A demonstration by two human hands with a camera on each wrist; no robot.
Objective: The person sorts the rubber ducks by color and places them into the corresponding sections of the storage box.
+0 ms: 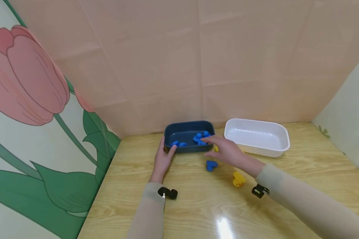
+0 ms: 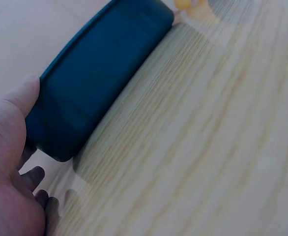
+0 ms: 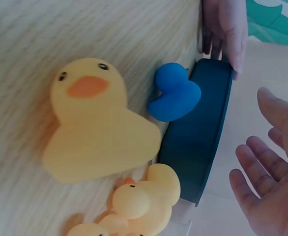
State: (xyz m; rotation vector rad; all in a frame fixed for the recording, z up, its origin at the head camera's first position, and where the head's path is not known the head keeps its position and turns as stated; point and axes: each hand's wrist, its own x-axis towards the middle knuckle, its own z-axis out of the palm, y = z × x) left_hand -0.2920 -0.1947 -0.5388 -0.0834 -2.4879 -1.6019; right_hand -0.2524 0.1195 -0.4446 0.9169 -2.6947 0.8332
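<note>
My left hand [image 1: 163, 161] grips the left end of a dark blue tray [image 1: 189, 124], thumb at the near rim; the left wrist view shows the thumb against the tray wall [image 2: 104, 73]. Several blue rubber ducks [image 1: 198, 136] lie inside, mostly toward the right end. Over that right end is my right hand [image 1: 225, 151], fingers spread and loosely bent; the right wrist view shows nothing in its fingers [image 3: 262, 167]. On the table just in front of the tray lies another blue duck [image 1: 210, 165]. A yellow duck [image 1: 238, 179] rests nearer to me, below the right wrist.
A white tray [image 1: 257, 132] stands to the right of the dark one, against the pink backdrop [image 1: 167, 66]. More yellow ducks [image 3: 154, 206] sit between the trays, partly hidden by my right hand in the head view. A tulip-painted panel [image 1: 33, 83] borders the wooden table [image 1: 185, 212] at left.
</note>
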